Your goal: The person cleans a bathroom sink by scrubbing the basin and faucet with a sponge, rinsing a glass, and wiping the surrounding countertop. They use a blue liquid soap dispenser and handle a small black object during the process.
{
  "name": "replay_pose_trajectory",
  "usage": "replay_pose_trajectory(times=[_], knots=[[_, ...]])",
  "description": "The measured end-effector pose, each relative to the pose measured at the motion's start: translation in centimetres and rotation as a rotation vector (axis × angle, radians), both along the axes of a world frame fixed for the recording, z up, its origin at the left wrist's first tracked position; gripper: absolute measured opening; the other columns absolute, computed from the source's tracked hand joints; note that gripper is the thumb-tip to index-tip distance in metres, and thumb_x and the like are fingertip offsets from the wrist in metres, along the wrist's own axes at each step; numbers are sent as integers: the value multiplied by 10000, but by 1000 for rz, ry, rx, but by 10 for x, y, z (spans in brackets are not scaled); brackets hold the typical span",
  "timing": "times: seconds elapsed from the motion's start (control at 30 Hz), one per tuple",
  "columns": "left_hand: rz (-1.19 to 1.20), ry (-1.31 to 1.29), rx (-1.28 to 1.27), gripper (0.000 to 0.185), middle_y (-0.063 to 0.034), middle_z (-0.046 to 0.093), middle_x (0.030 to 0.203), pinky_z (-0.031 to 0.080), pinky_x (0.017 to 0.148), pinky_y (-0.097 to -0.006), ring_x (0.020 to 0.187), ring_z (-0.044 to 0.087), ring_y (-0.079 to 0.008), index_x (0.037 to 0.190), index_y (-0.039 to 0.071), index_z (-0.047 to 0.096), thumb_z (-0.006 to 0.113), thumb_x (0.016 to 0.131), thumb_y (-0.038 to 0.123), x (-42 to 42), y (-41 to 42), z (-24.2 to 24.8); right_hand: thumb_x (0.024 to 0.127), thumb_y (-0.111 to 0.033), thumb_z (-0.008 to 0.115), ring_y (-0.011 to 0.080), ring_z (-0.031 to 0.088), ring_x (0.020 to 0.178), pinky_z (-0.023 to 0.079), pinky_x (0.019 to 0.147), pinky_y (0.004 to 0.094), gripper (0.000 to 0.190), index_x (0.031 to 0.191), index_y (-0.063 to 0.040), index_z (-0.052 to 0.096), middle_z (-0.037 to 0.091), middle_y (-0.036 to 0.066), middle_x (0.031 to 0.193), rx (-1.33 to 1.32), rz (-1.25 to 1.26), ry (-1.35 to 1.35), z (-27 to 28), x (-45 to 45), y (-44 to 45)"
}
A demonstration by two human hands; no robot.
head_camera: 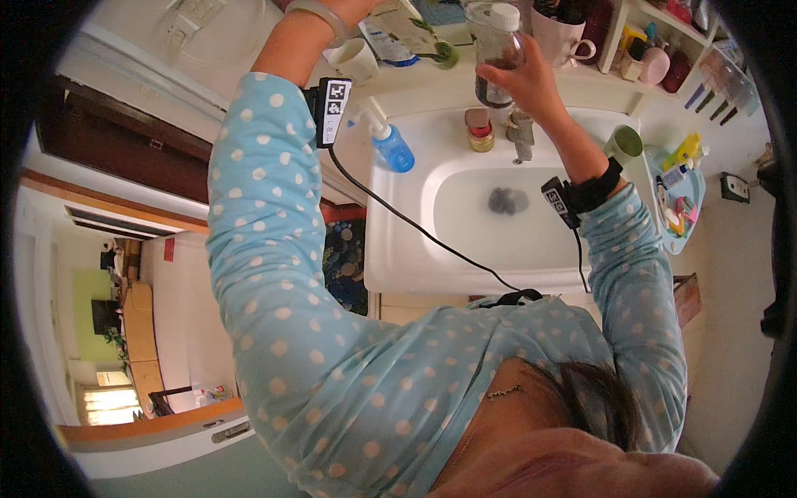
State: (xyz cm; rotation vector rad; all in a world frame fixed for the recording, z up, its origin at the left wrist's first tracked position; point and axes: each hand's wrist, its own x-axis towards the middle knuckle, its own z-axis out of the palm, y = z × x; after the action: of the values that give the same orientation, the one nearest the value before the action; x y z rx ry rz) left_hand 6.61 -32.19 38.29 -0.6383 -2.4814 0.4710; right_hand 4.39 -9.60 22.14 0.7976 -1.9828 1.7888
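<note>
My right hand (pixel 534 82) grips a clear bottle (pixel 503 42) with a white cap and dark contents low down. It holds the bottle above the back rim of a white washbasin (pixel 398 236), near the metal tap (pixel 522 134). Only the edge of my left hand (pixel 357 9) shows at the top of the picture; its fingers are cut off. Below that hand stands a white mug (pixel 355 61), beside a printed plastic packet (pixel 398 31). Cloudy water fills the basin, with a dark round patch (pixel 507 201) at the drain.
A blue pump bottle (pixel 393 149) and a small red-topped jar (pixel 479 131) stand on the basin rim. At its right are a green cup (pixel 624 143) and a blue tray (pixel 679 199) of small items. A pink-white cup (pixel 557 37) stands behind. A cable (pixel 423 230) crosses the basin's left side.
</note>
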Motion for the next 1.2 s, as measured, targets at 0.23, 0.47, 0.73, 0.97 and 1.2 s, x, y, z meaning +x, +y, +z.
replay_pose_trajectory(times=[0.23,0.47,0.73,0.97,1.2], knots=[[80,93,-113,93,-119,592,722,420,634,-436,725,557,-322,734,116,556,514,723,198,0,-27,-8,596,-417,748,285,594,828,473,699,349,683,1049,18,479,587,190,916,389,-283,218,9,-43,-65],[314,18,-121,123,-127,615,809,442,666,-421,796,588,-319,808,120,586,506,725,160,-12,-22,-13,568,-349,755,386,518,884,428,769,433,620,953,19,440,553,215,929,349,-427,41,-7,-64,-112],[153,-30,-5,180,-154,603,869,448,737,-409,869,580,-308,881,120,600,491,739,129,-53,-22,-30,642,-190,703,394,514,897,422,786,435,602,1057,34,329,519,245,971,304,-438,23,-11,-66,-126],[245,-59,-54,165,-126,590,921,438,757,-416,952,549,-282,875,142,606,501,748,139,-71,-16,-40,738,-26,524,413,413,995,361,837,458,556,1229,43,274,409,242,1134,185,-666,441,-37,-56,-135],[139,-66,88,194,-166,598,864,446,749,-426,850,579,-331,830,130,620,484,750,243,-92,-33,-45,675,-59,588,362,356,1038,332,850,451,565,1201,-62,384,335,178,1190,534,-576,520,-66,-41,-123]])
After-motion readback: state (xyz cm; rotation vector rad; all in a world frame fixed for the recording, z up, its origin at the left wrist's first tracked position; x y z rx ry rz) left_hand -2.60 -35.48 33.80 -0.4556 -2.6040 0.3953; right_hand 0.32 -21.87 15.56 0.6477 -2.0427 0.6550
